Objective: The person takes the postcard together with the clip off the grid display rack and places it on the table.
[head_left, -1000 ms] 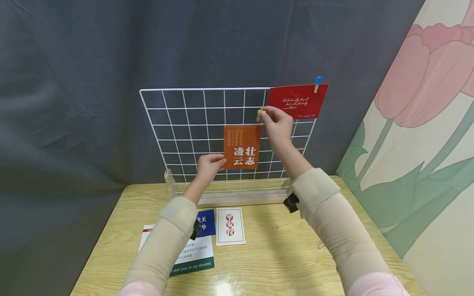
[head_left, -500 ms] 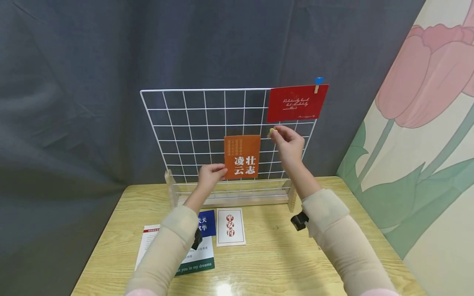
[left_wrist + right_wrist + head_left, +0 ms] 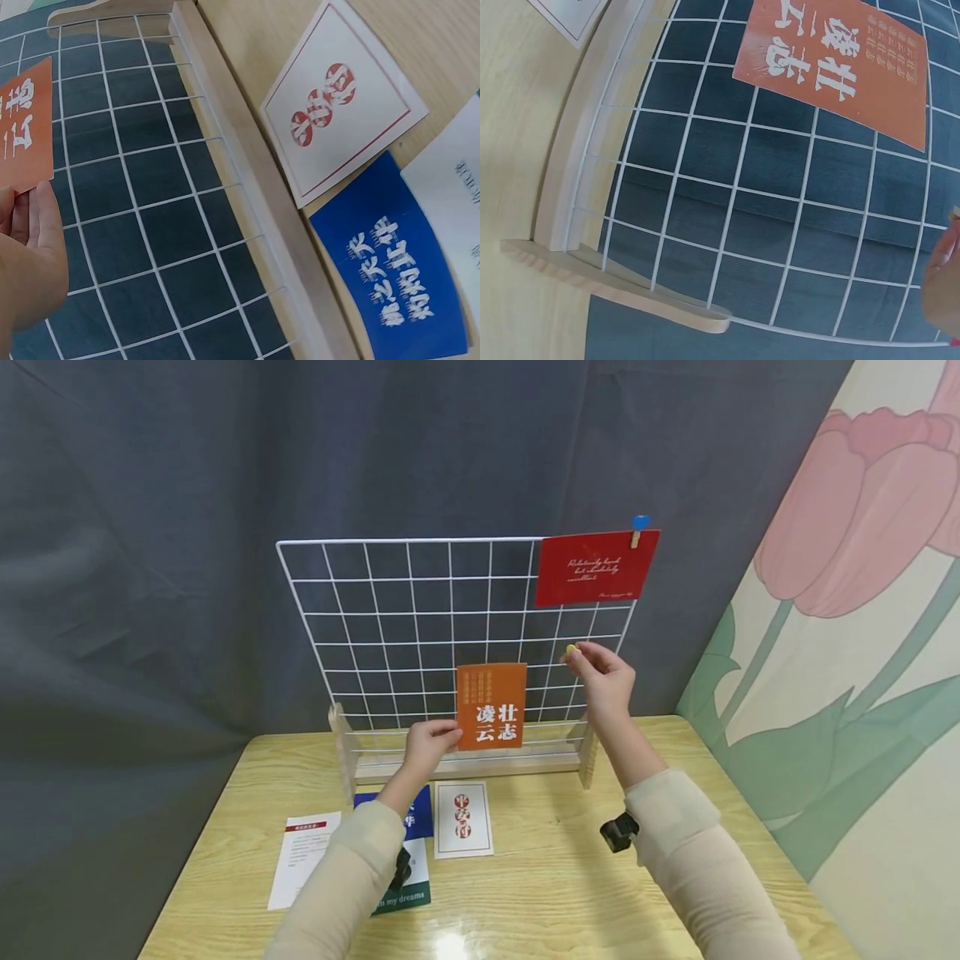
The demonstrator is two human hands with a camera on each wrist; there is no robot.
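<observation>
My left hand (image 3: 429, 747) pinches the lower left edge of an orange card (image 3: 491, 706) with white characters, held upright before the white wire grid (image 3: 411, 639). In the left wrist view, the thumb and fingers grip a corner of that card (image 3: 30, 131). To the right, my right hand (image 3: 606, 681) pinches a small clothespin with a yellow top (image 3: 572, 651), apart from the card. The right wrist view has only part of this hand (image 3: 943, 289) at its edge. A red card (image 3: 598, 568) hangs at the grid's top right under a blue heart clothespin (image 3: 640, 529).
The grid stands in a wooden base (image 3: 468, 767) on the wooden table (image 3: 540, 893). In front lie a white card with red emblems (image 3: 462, 820), a blue card (image 3: 420, 814), a white-and-green card (image 3: 408, 897) and a white sheet (image 3: 300, 860). A dark curtain (image 3: 187, 568) hangs behind.
Both hands have come down along the grid. The orange card has dropped lower with my left hand; my right hand, with the yellow clothespin, has moved down and right, away from the red card.
</observation>
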